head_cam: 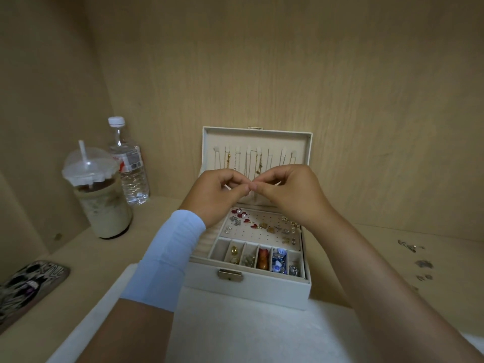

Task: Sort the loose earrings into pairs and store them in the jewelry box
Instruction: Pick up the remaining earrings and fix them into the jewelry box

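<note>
A pale wooden shelf (392, 247) set in an alcove. On a white cloth (235, 334) stands an open cream jewelry box (262, 292). Earrings (264, 226) are pinned on its dotted panel, with more in the row of front compartments. Just above the box, the left hand (214, 192) and right hand (290, 195) meet at the fingertips, both with curled fingers pinching a tiny piece (250, 183) too small to identify. A light blue sleeve (167, 258) covers the left forearm. Necklaces (248, 161) hang in the raised lid. Loose earrings (419, 263) lie on the shelf to the right. To the left stand an iced drink (104, 205) and a water bottle (131, 169), with a patterned phone (28, 286) nearer.
</note>
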`<state>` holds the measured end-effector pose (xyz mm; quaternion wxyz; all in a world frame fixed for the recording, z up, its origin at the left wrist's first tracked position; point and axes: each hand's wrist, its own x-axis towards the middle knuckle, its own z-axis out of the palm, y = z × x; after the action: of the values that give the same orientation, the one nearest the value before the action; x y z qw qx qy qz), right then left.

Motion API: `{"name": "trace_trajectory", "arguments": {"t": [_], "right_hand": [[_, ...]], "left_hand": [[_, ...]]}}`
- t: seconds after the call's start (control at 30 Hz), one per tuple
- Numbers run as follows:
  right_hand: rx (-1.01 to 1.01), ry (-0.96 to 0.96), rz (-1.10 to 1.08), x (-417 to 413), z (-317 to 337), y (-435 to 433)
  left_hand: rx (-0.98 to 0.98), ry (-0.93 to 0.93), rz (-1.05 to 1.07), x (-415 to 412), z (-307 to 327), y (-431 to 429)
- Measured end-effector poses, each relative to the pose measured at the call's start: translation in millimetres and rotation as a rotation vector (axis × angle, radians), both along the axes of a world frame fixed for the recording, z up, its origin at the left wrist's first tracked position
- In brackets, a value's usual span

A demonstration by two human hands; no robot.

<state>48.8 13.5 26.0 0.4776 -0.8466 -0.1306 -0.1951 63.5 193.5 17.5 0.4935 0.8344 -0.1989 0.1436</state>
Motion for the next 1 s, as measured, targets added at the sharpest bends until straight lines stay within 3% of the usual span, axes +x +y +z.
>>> {"name": "trace_trajectory", "arguments": {"t": [0.07,0.4,0.53,0.73,1.0], "right_hand": [[-0.124,-0.012,-0.036,0.3,-3.9,3.6],[-0.335,-0.072,-0.057,2.8,-19.0,14.7],[-0.550,-0.117,-0.066,-4.0,-21.4,18.3],[-0.829,-0.215,-0.083,-7.4,-23.4,26.7],[-0.872,-0.327,-0.064,-9.4,-26.4,31.3]], "left_hand": [[-0.021,0.011,0.015,-2.6,-7.6,2.9],[-0.138,0.119,0.012,-11.6,-27.5,26.1],[-0.254,0.166,0.067,-9.6,-27.0,33.5],[-0.261,0.176,0.067,-13.1,-22.0,32.1],[-0.324,0.273,0.048,-15.4,-21.7,30.4]]}}
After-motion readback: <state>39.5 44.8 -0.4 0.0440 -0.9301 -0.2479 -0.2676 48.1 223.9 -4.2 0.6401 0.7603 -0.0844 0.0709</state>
